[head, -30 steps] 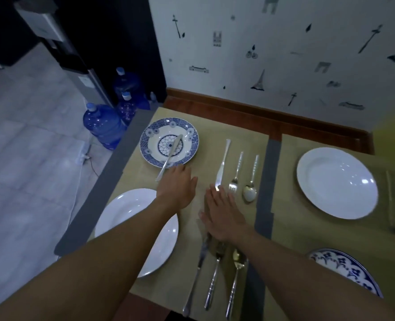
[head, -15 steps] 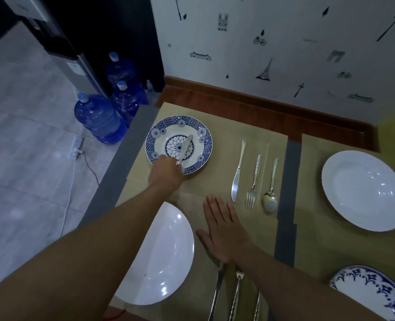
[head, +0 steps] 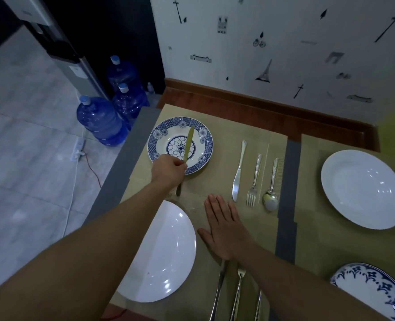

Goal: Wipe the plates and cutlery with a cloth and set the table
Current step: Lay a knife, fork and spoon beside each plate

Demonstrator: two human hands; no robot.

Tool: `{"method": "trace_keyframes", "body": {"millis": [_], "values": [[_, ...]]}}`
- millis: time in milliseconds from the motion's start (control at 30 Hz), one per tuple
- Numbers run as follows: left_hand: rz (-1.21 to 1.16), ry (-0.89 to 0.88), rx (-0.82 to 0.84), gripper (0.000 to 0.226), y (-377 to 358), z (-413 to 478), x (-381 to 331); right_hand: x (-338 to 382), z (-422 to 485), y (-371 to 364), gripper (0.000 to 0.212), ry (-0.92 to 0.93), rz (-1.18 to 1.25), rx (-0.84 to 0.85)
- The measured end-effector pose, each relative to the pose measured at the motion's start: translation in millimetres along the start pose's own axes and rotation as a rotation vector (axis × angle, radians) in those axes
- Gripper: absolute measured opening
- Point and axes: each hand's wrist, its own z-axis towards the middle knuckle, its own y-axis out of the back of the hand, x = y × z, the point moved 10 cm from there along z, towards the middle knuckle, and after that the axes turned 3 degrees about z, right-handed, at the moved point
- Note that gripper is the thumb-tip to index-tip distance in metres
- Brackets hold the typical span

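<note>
In the head view, your left hand (head: 168,170) grips the knife (head: 189,144) lying across the blue plate (head: 157,137). Your right hand (head: 224,228) lies flat on the bench (head: 226,135), fingers straight. Lift the knife level so the blade clears the rim. The bench edge is just left; open room lies between the plate and the laid cutlery (head: 253,179).

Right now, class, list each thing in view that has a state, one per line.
Left hand: grips the knife by its handle.
Knife: held, blade over the patterned plate.
Right hand: open, flat on the placemat.
Near white plate: empty, right way up.
Fork: lying flat on the placemat.
Spoon: lying flat.
</note>
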Motion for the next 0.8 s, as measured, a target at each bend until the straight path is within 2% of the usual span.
{"method": "trace_keyframes", "body": {"millis": [200,367,400,633,800], "values": [[-0.102,-0.035,0.031,0.018,-4,-27,-12,0,-2,0,0.08,0.031,0.044,0.058],[-0.258,0.019,0.102,0.003,-22,-46,-14,-13,-19,24,0.073,0.054,0.131,0.019],[-0.278,0.026,0.117,0.006,-27,-51,-17,-20,-25,28,0.071,0.047,0.139,0.016],[-0.336,0.016,0.247,0.015,-71,-100,-70,-85,-81,57,0.067,-0.088,0.18,-0.038],[-0.222,-0.075,0.25,0.012,-111,-138,-111,-140,-130,71,0.069,-0.211,0.212,-0.069]]}}
